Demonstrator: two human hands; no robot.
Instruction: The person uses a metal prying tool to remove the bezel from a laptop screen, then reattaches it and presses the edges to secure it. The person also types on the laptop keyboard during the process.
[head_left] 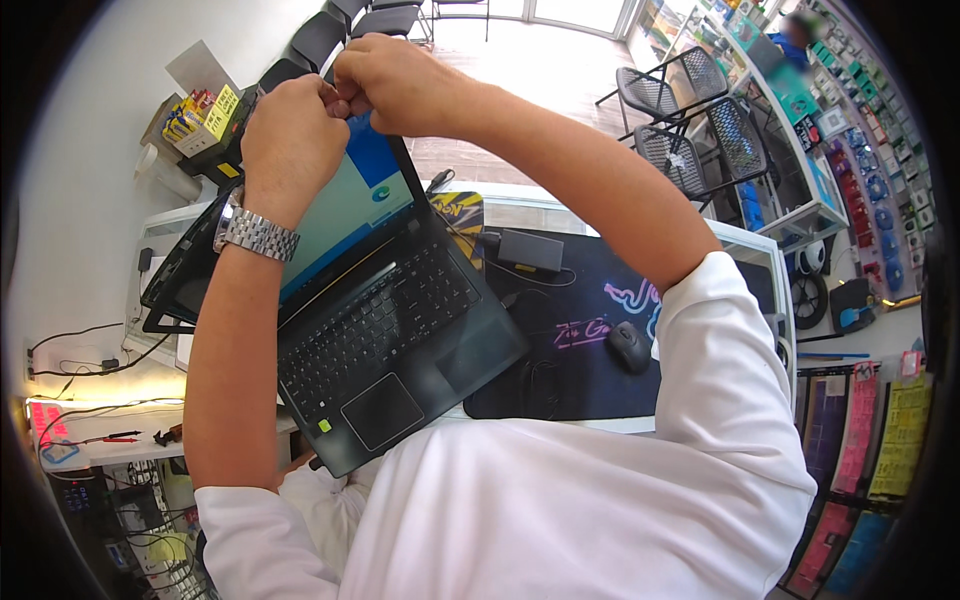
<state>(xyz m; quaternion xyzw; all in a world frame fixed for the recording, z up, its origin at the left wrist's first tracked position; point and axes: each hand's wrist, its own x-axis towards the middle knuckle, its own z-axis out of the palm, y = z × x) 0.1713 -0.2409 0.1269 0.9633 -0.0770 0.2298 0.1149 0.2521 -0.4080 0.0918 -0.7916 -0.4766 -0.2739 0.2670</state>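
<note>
A black laptop [400,330] sits tilted in front of me, its lid raised and its screen lit in blue and pale green. My left hand [292,140], with a metal-band wristwatch [258,235] on the wrist, is closed at the screen's upper edge. Right against it, my right hand [405,85] is closed too, thumb and fingers bent in a pinch. The fingertips of both meet just above the screen; what they pinch is too small and covered to make out. Left of the laptop screen, partly behind my left forearm, stands a dark frame-like panel [180,270].
On a dark desk mat [500,390] lie a black mouse [629,347] and a power adapter [530,250] with its cable. A box of small packets [200,125] stands far left. Folding chairs [690,130], glass display cases [800,215] and a blurred person [795,40] are beyond.
</note>
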